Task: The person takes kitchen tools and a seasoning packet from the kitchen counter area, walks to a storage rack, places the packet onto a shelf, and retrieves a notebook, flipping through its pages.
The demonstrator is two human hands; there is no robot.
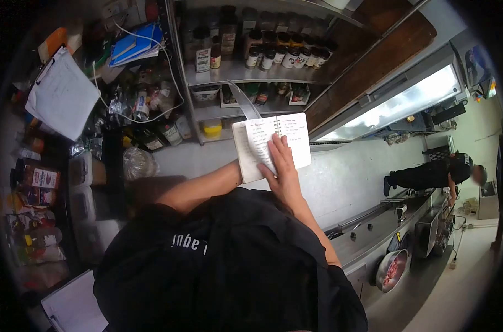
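Observation:
A small spiral notebook [298, 152] lies open in front of my chest, with handwriting on its pages. My left hand [237, 172] supports it from beneath at the left; the fingers are hidden behind the cover. My right hand [284, 166] rests across the pages near the spiral, fingers stretched out and thumb apart. Under it, the left-hand page curls up. A knife blade [243, 100] sticks out past the notebook's top edge, pointing away from me. Its handle is hidden, so I cannot tell how it is held.
Metal shelves [229, 73] with spice jars [287, 58] stand ahead. Left are a clipboard [66, 97], bottles and plastic containers [85, 169]. At right are a steel counter [365, 238], a metal bowl [392, 271] with red pieces, and a person in black [428, 174].

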